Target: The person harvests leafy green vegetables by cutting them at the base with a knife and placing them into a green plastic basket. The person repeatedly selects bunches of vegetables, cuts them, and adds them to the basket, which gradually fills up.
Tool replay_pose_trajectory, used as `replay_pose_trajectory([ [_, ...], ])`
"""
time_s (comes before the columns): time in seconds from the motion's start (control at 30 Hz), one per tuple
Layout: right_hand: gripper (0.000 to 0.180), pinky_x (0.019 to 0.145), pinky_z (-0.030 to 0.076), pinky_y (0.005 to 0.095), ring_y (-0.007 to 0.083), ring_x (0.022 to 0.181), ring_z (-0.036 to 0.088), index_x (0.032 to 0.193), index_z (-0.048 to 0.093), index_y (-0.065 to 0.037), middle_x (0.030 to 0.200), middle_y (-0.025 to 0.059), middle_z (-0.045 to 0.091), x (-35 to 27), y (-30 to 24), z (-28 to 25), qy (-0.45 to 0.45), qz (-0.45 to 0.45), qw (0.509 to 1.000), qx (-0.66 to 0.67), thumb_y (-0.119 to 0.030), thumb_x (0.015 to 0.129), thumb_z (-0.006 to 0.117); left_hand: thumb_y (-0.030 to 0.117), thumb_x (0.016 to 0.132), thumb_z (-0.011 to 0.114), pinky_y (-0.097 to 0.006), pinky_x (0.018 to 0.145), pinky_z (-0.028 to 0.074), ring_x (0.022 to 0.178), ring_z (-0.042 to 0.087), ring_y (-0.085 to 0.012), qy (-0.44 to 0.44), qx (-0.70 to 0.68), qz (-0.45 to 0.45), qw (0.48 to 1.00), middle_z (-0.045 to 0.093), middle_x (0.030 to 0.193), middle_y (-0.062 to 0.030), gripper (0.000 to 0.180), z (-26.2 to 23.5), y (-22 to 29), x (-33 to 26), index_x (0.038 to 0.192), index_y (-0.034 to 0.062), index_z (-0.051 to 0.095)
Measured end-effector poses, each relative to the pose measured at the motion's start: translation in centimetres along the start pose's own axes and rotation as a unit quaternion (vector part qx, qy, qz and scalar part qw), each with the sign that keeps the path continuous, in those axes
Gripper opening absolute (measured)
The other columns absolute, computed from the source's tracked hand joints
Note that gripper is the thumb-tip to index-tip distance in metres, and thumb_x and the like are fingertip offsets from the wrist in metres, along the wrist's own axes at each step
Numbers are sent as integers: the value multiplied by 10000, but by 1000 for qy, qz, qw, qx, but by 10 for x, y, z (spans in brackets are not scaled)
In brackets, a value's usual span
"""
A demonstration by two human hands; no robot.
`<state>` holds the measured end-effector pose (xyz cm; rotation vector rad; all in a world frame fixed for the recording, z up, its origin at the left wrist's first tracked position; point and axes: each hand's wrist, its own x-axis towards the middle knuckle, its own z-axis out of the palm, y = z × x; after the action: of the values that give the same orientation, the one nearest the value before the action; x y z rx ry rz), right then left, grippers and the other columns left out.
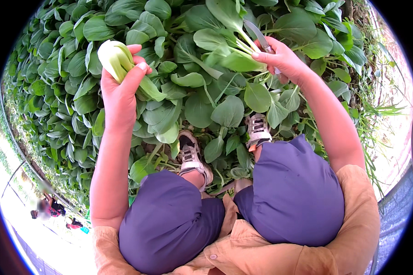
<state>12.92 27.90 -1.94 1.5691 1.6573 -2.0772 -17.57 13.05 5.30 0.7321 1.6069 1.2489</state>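
My left hand (124,87) is closed round a bok choy (116,58), its pale green base turned up and its leaves hanging below my fingers. Over on the right, my right hand (280,58) grips a small knife (257,34) whose curved metal blade points up and to the left. Between the thumb and fingers of that same hand are several leaf stalks (247,42), with broad green leaves spreading to the left. Part of the knife's handle is hidden by my fingers.
A dense bed of leafy greens (202,107) fills the ground ahead and reaches round my shoes (190,156). My bent knees (298,192) are close below my hands. Grass and a pale path (394,91) run along the right. Other people (50,208) are small at the lower left.
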Motion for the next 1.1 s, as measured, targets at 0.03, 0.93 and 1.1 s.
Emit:
replay_pose_trajectory([
  [0.03, 543, 478, 367, 213, 51, 534, 453, 1122, 580, -74, 731, -33, 476, -10, 4, 2, 16, -13, 999, 36, -456, 779, 757, 17, 862, 631, -255, 818, 478, 823, 567, -103, -10, 12, 14, 1000, 592, 918, -16, 321, 7, 3, 0, 1177, 10, 572],
  [0.93, 427, 759, 511, 229, 102, 892, 632, 1232, 488, -10, 1023, 60, 644, -101, -58, 56, -137, -312, 888, 308, -173, 897, 696, 124, 632, 823, -435, 904, 480, 1047, 623, -315, -214, 229, 264, 912, 651, 1108, -125, 530, 81, 33, -32, 1116, 74, 612],
  [1.1, 412, 540, 395, 204, 48, 615, 483, 1197, 472, 3, 848, 29, 576, -50, -44, 22, 106, -121, 966, 201, -322, 956, 548, 38, 644, 736, -384, 779, 529, 906, 664, -307, -302, 398, 261, 826, 667, 1051, -119, 502, 82, 51, -6, 1130, 35, 608],
])
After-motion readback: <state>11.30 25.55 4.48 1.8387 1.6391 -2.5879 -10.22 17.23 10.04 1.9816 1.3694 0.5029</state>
